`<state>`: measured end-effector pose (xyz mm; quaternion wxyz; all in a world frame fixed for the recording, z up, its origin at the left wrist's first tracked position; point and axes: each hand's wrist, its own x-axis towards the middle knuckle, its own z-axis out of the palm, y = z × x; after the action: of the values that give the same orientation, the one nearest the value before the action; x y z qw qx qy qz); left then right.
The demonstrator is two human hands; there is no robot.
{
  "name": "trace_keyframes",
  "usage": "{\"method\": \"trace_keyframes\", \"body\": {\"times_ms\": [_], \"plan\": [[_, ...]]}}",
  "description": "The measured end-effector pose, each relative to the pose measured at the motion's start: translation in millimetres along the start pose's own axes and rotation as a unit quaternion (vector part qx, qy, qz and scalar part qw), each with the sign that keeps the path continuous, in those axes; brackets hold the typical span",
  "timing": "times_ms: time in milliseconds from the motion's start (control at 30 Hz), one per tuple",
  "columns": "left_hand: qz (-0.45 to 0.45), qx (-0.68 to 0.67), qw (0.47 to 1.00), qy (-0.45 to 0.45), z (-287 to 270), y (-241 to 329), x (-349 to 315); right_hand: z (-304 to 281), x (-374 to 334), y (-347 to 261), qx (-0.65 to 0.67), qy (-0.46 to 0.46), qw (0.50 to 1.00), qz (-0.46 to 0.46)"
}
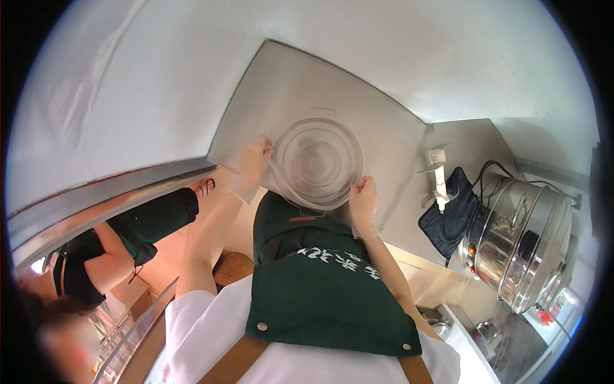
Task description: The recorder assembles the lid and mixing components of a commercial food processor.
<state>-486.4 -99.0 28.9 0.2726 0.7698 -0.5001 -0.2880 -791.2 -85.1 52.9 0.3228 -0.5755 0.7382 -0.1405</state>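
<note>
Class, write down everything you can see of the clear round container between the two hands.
The clear round container is colourless and see-through, apparently plastic, with concentric rings inside its circular rim and what look like small tabs at its far and near edges. It shows face-on over the grey metal surface, its near edge overlapping the dark green apron in view. The left hand holds its left side, the right hand its lower right. Its depth cannot be told.

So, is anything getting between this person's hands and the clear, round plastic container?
Nothing visible does, beyond thin, see-through plastic gloves. The left hand and right hand are at opposite sides of the clear, round plastic container, with fingers right at its rim.
</note>
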Motion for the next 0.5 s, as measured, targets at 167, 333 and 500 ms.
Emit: {"method": "trace_keyframes", "body": {"times_ms": [167,333,500], "plan": [[-0.049,0.029,0.998,-0.033,-4,10,5,11,-5,-1,0.037,0.04,0.997,-0.06],[-0.088,-0.02,0.996,0.007,75,-95,10,4,-9,6,0.014,-0.033,0.982,-0.187],[0.067,0.0,0.997,-0.05,46,1,12,-5,-3,38,-0.1,0.026,0.983,-0.15]]}}
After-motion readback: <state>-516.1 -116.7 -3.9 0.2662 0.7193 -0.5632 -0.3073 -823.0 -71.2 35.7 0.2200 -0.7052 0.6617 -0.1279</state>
